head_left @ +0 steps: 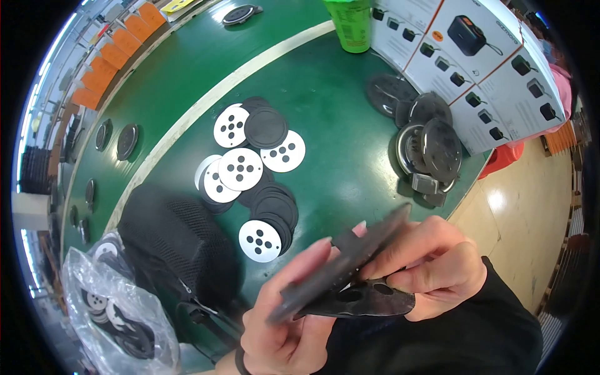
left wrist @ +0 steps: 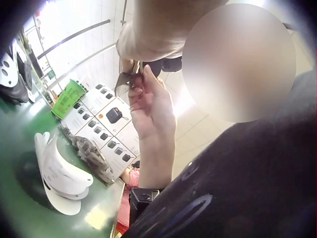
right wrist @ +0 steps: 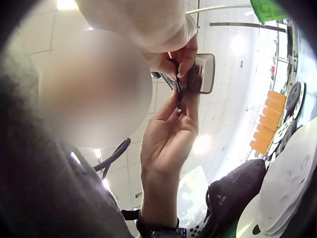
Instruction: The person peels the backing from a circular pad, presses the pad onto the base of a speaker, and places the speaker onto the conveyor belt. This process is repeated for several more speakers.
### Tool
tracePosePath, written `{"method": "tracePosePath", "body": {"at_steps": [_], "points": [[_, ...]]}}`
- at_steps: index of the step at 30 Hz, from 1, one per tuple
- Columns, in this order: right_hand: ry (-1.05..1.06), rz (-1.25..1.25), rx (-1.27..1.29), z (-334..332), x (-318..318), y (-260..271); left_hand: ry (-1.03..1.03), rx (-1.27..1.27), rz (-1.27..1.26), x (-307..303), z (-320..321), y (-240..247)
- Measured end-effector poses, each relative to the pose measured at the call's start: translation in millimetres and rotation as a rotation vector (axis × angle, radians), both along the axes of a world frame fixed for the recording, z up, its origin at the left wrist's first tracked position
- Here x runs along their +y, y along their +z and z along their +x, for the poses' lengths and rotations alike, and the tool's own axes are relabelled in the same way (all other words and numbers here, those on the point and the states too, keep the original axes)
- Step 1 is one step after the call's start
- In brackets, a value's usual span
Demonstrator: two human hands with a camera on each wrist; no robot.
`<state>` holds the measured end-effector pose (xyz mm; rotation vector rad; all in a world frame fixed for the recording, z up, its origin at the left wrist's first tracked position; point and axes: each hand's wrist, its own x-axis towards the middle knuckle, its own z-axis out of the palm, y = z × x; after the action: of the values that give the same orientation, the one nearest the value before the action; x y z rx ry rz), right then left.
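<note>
In front of the chest, both hands hold a dark round plate (head_left: 342, 270), seen nearly edge-on in the head view. Against its underside lies a thin black disc with round holes (head_left: 369, 304), and the two stand apart like a wedge at the right. My left hand (head_left: 290, 322) grips the plate's left end, thumb below and fingers behind. With bent fingers my right hand (head_left: 437, 265) pinches the edge of the holed disc. Part of the gap between the pieces is hidden by the right fingers.
White holed discs (head_left: 240, 169) and black discs (head_left: 265, 128) lie overlapping on the green table. Shiny dark round parts (head_left: 441, 150) are piled at right before a printed box (head_left: 465, 56). A black mesh bag (head_left: 178, 234), clear plastic bag (head_left: 159, 325) and green cup (head_left: 351, 28) stand around.
</note>
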<state>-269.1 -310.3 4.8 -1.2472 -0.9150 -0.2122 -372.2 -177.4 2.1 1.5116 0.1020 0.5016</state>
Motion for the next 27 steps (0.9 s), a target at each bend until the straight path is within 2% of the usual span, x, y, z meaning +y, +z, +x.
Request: {"method": "tracePosePath", "body": {"at_steps": [3,6,8,10,12,13,15,17,20,23,27], "points": [[0.026,0.025,0.004,0,2,0,-0.102,-0.091,0.154,12,2,3],[0.147,-0.038,0.019,6,-6,-1,-0.219,-0.044,0.421,18,13,20],[0.26,0.008,0.121,11,-5,-7,-0.282,-0.04,0.697,17,21,36],[0.387,0.159,0.292,12,3,-14,-0.252,-0.146,0.965,14,20,48],[0.493,0.333,0.44,12,9,-17,-0.147,-0.083,1.188,9,18,66],[0.529,0.414,0.493,11,12,-21,-0.107,-0.122,1.272,14,20,55],[0.586,0.554,0.564,6,17,-23,-0.14,-0.302,1.189,29,24,39],[0.633,0.661,0.597,-1,20,-21,-0.228,-0.42,0.949,33,26,36],[0.677,0.769,0.624,-12,25,-21,-0.244,-0.469,0.769,25,26,35],[0.695,0.817,0.636,-20,28,-17,-0.301,-0.583,0.818,30,28,36],[0.751,0.759,0.519,-16,26,-16,-0.22,-0.664,0.856,22,26,35]]}}
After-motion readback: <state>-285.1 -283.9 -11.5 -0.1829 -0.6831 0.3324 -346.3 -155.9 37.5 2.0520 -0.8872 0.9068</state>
